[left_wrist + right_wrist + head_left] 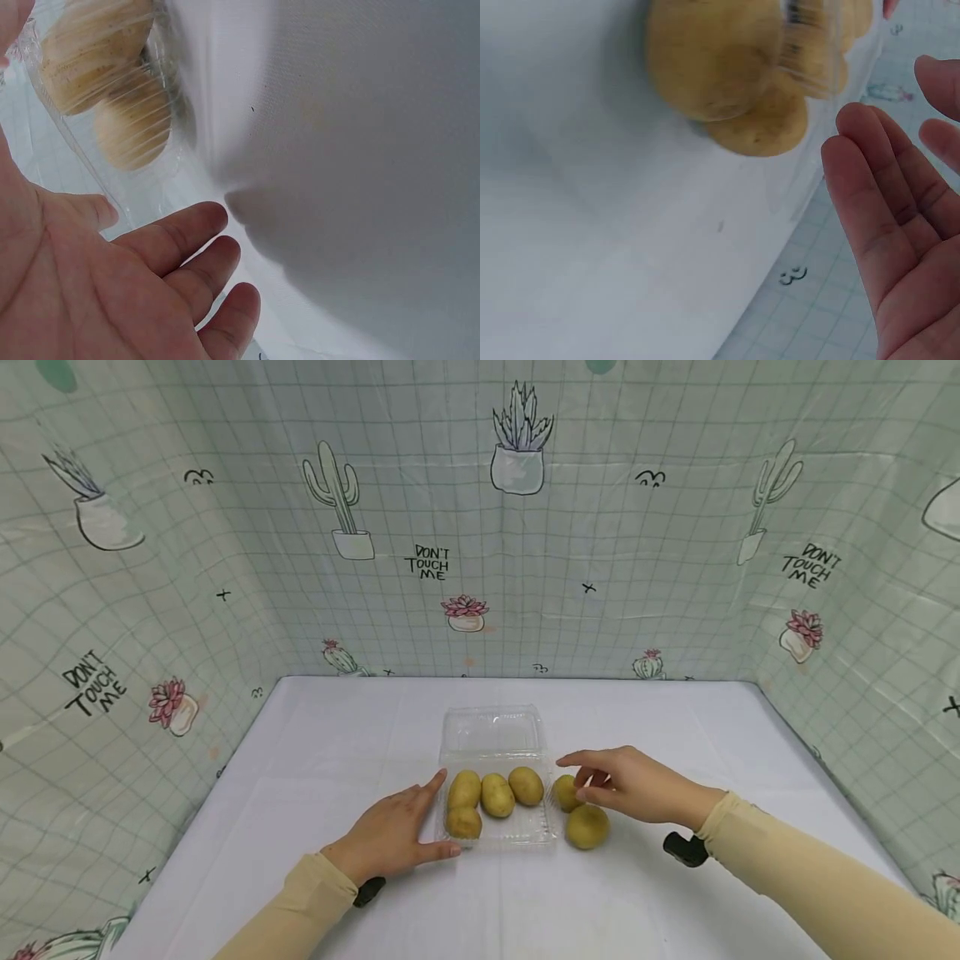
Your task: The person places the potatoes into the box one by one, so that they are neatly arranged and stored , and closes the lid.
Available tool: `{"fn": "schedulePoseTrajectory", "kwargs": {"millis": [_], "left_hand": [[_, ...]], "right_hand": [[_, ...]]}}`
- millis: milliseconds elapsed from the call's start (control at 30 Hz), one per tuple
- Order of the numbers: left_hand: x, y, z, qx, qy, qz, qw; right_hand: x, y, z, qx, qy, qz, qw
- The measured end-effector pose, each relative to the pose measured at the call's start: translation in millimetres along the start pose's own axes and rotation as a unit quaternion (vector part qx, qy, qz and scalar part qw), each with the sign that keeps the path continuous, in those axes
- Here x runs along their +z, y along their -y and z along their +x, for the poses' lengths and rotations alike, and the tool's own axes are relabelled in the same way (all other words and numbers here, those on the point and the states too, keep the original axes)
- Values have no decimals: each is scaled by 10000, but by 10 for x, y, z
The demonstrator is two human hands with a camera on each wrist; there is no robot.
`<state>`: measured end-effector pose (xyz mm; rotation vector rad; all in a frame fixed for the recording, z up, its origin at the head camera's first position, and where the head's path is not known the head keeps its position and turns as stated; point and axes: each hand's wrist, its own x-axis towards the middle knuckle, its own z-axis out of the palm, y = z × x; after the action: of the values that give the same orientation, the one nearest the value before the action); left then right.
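A clear plastic container (517,837) stands with its lid (491,731) folded back, holding several potatoes (497,796). My left hand (393,831) lies along the container's left side, thumb by the front left corner and fingers extended; the left wrist view shows the hand (112,285) beside potatoes (135,124) behind clear plastic. Two potatoes lie outside to the right, one nearer (587,827) and one farther (566,793). Above the farther one is my right hand (637,783), fingers loosely bent. In the right wrist view the hand (907,217) holds nothing.
White cloth covers the table (352,735). Patterned curtains (600,543) stand behind it and along both sides. A black wrist device (685,849) is under the right wrist, and another (369,891) under the left.
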<state>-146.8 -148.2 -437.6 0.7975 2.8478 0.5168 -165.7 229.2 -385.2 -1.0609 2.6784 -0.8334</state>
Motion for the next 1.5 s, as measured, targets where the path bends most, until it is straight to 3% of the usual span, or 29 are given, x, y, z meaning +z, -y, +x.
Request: {"fn": "schedulePoseTrajectory", "kwargs": {"millis": [233,600,900,1500], "left_hand": [[-8,-1,-17,50,-37,-76,10000],[-10,7,-8,26,-23,5,10000],[-15,7,-15,34,-9,-64,10000],[8,31,-4,49,-22,-23,10000]], "right_hand": [[25,-128,-249,245,-130,-139,9995],[66,-261,-427,297,-364,-165,9988],[145,-295,-460,428,-226,59,9988],[286,-341,-444,184,-81,304,9993]]}}
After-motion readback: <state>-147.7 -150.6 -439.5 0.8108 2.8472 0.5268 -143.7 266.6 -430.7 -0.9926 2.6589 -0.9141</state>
